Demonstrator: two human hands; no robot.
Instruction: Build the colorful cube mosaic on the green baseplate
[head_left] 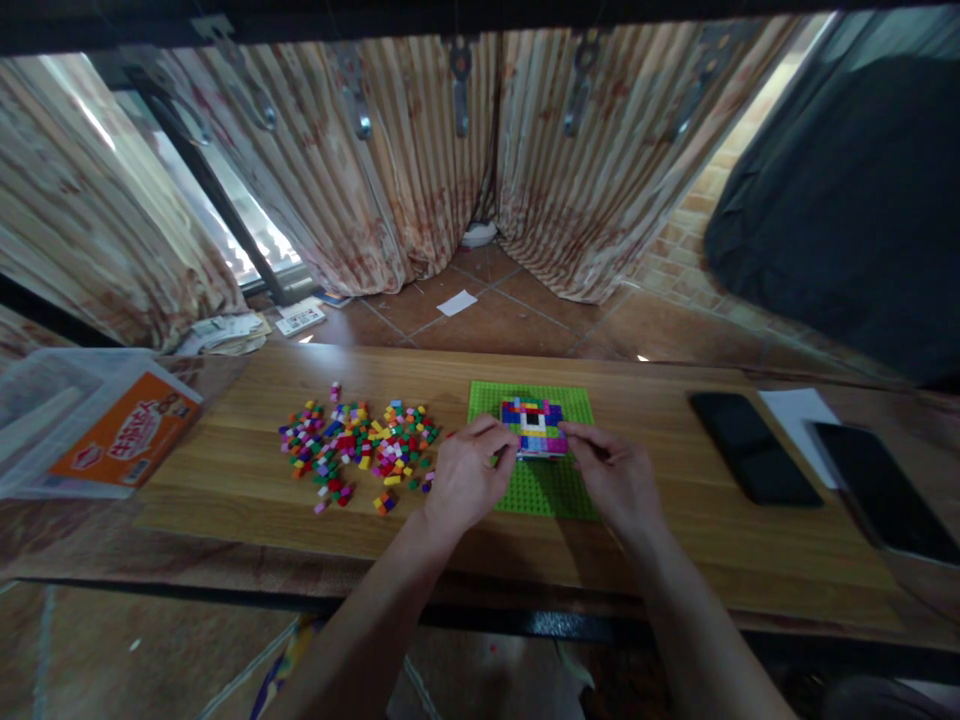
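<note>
A square build of multicoloured toy bricks (551,446), with a white-edged opening near its middle, is over the green studded baseplate (551,500). I cannot tell whether it is pressed onto the studs. At its left edge, the fingers of my left hand (471,472) are closed together on the build. My right hand (616,478) pinches the right edge with thumb and forefinger. Left of the baseplate, a spread of loose small bricks (390,455) in many colours lies on the wooden table (247,490).
A clear plastic box (45,385) with an orange label stands at the table's left end. To the right lie a black phone (754,448), a white paper sheet (799,408) and another dark flat device (892,490). Striped curtains (420,170) hang beyond the table.
</note>
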